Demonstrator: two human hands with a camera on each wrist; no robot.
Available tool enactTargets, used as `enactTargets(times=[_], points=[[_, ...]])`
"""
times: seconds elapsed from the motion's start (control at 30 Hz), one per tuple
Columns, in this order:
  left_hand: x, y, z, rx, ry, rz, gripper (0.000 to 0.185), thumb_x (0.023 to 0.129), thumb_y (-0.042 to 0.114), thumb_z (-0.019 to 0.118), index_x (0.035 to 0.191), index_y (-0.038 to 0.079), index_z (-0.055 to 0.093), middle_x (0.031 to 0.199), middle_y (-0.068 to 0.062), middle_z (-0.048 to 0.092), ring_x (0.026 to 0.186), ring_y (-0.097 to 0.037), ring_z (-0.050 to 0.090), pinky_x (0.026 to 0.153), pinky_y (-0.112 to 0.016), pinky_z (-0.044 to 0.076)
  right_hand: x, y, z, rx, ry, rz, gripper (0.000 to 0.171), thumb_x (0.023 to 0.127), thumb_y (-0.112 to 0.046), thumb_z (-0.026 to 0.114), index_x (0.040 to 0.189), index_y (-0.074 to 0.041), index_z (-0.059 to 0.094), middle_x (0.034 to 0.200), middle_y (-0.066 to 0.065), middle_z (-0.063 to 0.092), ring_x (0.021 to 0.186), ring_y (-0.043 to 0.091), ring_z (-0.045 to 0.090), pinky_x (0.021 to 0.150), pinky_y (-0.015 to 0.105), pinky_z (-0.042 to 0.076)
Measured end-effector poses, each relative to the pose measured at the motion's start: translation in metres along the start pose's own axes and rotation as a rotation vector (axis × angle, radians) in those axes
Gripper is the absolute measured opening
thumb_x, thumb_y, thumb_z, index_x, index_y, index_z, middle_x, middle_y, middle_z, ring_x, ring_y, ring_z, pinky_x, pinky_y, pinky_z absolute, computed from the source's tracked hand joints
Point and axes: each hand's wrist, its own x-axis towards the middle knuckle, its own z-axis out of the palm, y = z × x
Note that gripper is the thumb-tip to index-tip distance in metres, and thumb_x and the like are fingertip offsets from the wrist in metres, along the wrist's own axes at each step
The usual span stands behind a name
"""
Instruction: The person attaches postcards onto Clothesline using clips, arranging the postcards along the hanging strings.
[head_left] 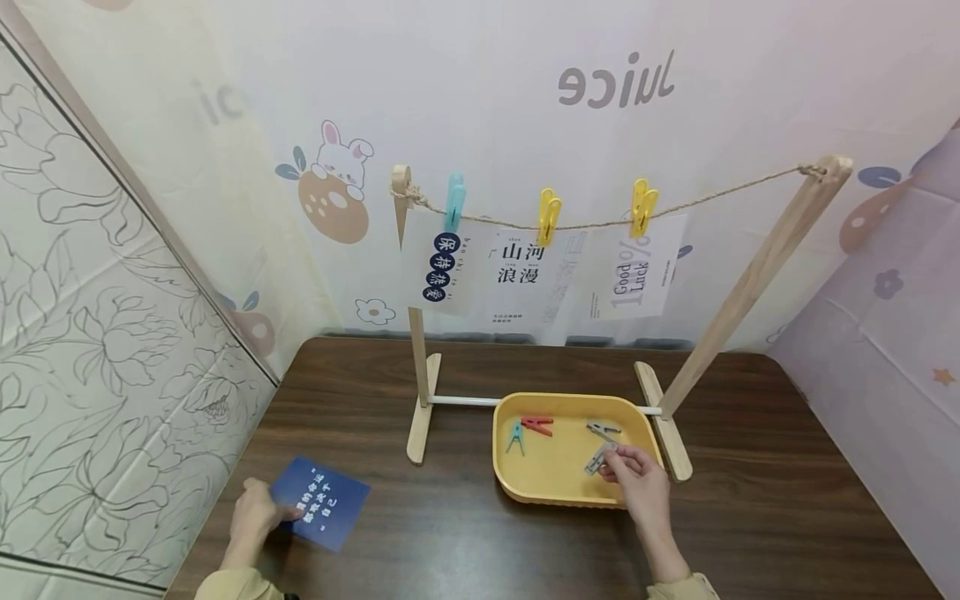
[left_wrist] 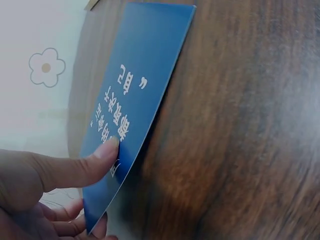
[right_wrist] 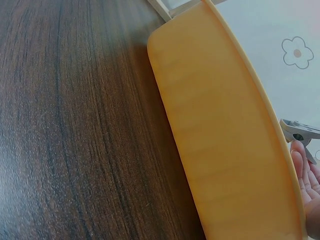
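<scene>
My left hand (head_left: 257,515) pinches a blue card (head_left: 339,500) with white characters by its near edge, thumb on the printed face and fingers beneath. In the left wrist view the card (left_wrist: 145,55) tilts up over the wooden table. Over the yellow basket (head_left: 570,493), my right hand (head_left: 637,483) pinches a grey clothespin (head_left: 598,458) between thumb and fingertips. The right wrist view shows the clothespin (right_wrist: 302,131) just past the basket's rim, with part of the hand cut off by the frame. Inside the basket lie a red clothespin (head_left: 537,426), a teal clothespin (head_left: 515,437) and another grey clothespin (head_left: 602,429).
A wooden stand (head_left: 750,292) holds a rope (head_left: 720,197) above the basket. From it hang three printed cards, including a Good Luck card (head_left: 652,283), under a light blue clothespin (head_left: 455,202) and two yellow clothespins. A patterned curtain backs the table (head_left: 450,542).
</scene>
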Motion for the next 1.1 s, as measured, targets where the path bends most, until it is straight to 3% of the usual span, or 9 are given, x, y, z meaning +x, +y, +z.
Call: enactTargets(times=[0.2,0.43,0.6,0.83,1.0,1.1], points=[[-0.002,0.005,-0.005,-0.093,0.119,0.03,0.066,0.052,0.003,0.08,0.098,-0.017,0.037,0.092,-0.041,0.047,0.087,-0.054,0.045,0.077,-0.056,0.036,0.0,-0.001,0.0,-0.026,0.0,-0.004,0.035,0.077,-0.035,0.068,0.091,-0.005,0.058,0.074,0.01,0.064,0.061,0.02,0.062,0.053,0.028,0.051],[-0.006,0.015,-0.011,-0.173,0.206,0.026,0.064,0.054,0.001,0.079,0.102,-0.015,0.039,0.098,-0.039,0.047,0.089,-0.051,0.045,0.078,-0.055,0.036,0.0,-0.001,0.0,-0.014,-0.002,-0.001,0.035,0.077,-0.033,0.068,0.092,-0.004,0.058,0.073,0.009,0.064,0.06,0.019,0.062,0.053,0.028,0.05],[-0.01,0.021,-0.015,-0.197,0.263,0.065,0.059,0.054,0.001,0.078,0.099,-0.014,0.043,0.096,-0.037,0.049,0.086,-0.048,0.045,0.076,-0.054,0.034,-0.001,-0.002,-0.001,0.006,-0.007,0.0,0.036,0.076,-0.034,0.069,0.092,-0.004,0.058,0.072,0.009,0.064,0.06,0.02,0.062,0.053,0.029,0.051],[-0.016,0.034,-0.02,-0.196,0.29,0.076,0.05,0.059,0.004,0.077,0.097,-0.014,0.05,0.095,-0.035,0.054,0.081,-0.044,0.05,0.073,-0.051,0.036,-0.002,-0.006,-0.001,-0.013,-0.004,0.02,0.039,0.076,-0.036,0.068,0.094,-0.003,0.057,0.074,0.008,0.064,0.061,0.018,0.062,0.054,0.028,0.051],[-0.021,0.042,-0.023,-0.19,0.336,0.129,0.04,0.06,0.006,0.078,0.09,-0.012,0.059,0.083,-0.027,0.061,0.072,-0.038,0.055,0.066,-0.047,0.038,-0.002,-0.006,-0.001,-0.017,0.0,0.027,0.04,0.077,-0.037,0.067,0.095,-0.003,0.057,0.074,0.009,0.065,0.062,0.019,0.063,0.054,0.028,0.051],[-0.025,0.047,-0.024,-0.199,0.362,0.151,0.034,0.061,0.007,0.078,0.085,-0.01,0.062,0.072,-0.021,0.063,0.061,-0.027,0.056,0.06,-0.039,0.039,-0.001,-0.007,-0.001,-0.01,0.001,0.031,0.04,0.077,-0.037,0.067,0.095,-0.003,0.057,0.074,0.008,0.065,0.061,0.018,0.062,0.054,0.028,0.051]])
